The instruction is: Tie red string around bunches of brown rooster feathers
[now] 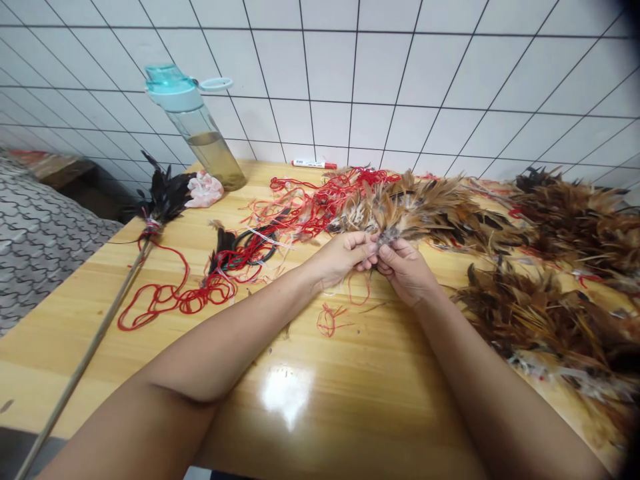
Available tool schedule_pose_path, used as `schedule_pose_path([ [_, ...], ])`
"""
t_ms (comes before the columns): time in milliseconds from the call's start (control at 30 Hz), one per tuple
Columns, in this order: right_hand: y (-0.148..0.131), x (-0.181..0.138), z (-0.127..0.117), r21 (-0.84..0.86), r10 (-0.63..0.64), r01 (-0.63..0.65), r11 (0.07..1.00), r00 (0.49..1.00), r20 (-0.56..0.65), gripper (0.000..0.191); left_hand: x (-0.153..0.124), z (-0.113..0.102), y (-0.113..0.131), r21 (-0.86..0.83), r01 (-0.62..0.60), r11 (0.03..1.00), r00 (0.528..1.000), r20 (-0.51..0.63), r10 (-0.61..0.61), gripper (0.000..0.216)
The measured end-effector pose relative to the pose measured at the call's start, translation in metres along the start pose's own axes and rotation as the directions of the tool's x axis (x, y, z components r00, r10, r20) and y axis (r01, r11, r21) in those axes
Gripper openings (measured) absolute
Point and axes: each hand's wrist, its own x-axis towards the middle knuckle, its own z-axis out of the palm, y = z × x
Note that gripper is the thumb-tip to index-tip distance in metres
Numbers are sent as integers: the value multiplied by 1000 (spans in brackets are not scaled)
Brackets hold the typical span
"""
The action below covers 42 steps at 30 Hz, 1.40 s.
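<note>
My left hand [345, 257] and my right hand [403, 265] meet over the middle of a glossy wooden table [280, 400]. Both pinch the quill end of a bunch of brown feathers [425, 210] that fans away to the right. Fingers of both hands are closed tight around that end. Tangled red string [320, 197] lies just behind and left of my left hand. A small loop of red string [327, 320] rests on the table below my hands.
A thin stick with black feathers at its tip [160, 200] lies along the table's left side. Behind stand a clear bottle with a teal lid [200, 127], a pink cloth [204, 189] and a red marker [314, 164]. Heaps of brown feathers [560, 267] cover the right side.
</note>
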Motion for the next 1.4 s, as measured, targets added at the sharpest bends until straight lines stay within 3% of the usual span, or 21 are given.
schedule_pose_path([
  [133,-1,0,0,-17,-9,10,1000,999,42,33,1,4,-4,-60,-39,997,998,-51,36,32],
  [267,1,2,-2,-72,-16,16,997,1000,6,38,1,8,-7,-84,-37,996,995,-93,29,31],
  [533,3,4,-5,-55,-25,23,998,999,-45,40,0,4,-4,-39,4,999,1000,-9,-5,35],
  [700,-1,5,-7,67,9,-4,998,997,-75,38,-2,-4,4,95,54,994,998,24,-57,29],
  [867,-2,7,-8,167,45,-23,986,991,-127,37,-2,1,2,224,45,973,999,-37,-38,27],
  [1200,3,3,1,117,37,-30,993,997,-61,38,-1,7,-5,289,-51,956,994,-83,78,27],
  [1400,-1,4,-3,205,33,-8,979,993,-118,36,1,-9,10,634,14,773,950,-251,188,18],
])
